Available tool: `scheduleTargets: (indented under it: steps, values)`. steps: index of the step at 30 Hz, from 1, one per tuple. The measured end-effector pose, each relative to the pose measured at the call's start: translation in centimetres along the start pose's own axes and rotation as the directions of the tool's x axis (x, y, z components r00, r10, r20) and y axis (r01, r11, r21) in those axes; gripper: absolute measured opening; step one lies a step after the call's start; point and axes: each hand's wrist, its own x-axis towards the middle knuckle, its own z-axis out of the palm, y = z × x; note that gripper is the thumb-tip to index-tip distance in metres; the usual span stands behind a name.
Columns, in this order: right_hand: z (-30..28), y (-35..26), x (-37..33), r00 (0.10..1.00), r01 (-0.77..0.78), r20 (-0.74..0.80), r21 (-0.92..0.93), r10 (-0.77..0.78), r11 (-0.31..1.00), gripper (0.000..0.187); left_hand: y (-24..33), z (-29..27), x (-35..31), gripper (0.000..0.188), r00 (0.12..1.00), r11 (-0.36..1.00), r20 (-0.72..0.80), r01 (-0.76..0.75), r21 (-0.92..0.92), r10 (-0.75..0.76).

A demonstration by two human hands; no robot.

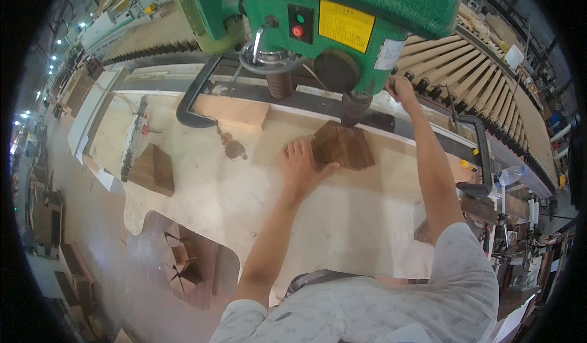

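A dark brown angular wooden block (343, 147) sits under the spindle (356, 107) of a green drill press (379, 12). My left hand (298, 165) holds the block from its left side, the thumb along its front edge. The spindle's lower end is at the block's far edge; whether it touches the wood I cannot tell. On the right side of the press, my right hand (400, 91) is closed around a feed handle, most of which the fingers hide. Beneath the block lies a pale board (391, 175) on the worktable (244, 196).
Black clamps (199, 113) (483, 153) grip the table at left and right. A light wood block (235, 111) lies behind my left hand. Another dark block (153, 170) stands at the left, beside a long tool (134, 138). Several dark pieces (183, 260) lie below the table's cutout.
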Motion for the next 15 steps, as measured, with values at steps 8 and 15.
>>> scheduleTargets:
  steps: [8, 15]
  values:
    - [-14.0, -13.9, -2.0, 0.816, -0.21, -0.525, -0.659, -0.242, 0.722, 0.046, 1.0, 0.6, -1.4, 0.078, 0.997, 0.998, -0.074, 0.003, 0.067, 0.002]
    - [-12.1, -19.4, 8.8, 0.571, 0.06, -0.509, -0.756, -0.644, 0.651, 0.034, 3.5, -2.5, -1.7, 0.08, 0.965, 0.96, 0.163, 0.166, 0.226, -0.206]
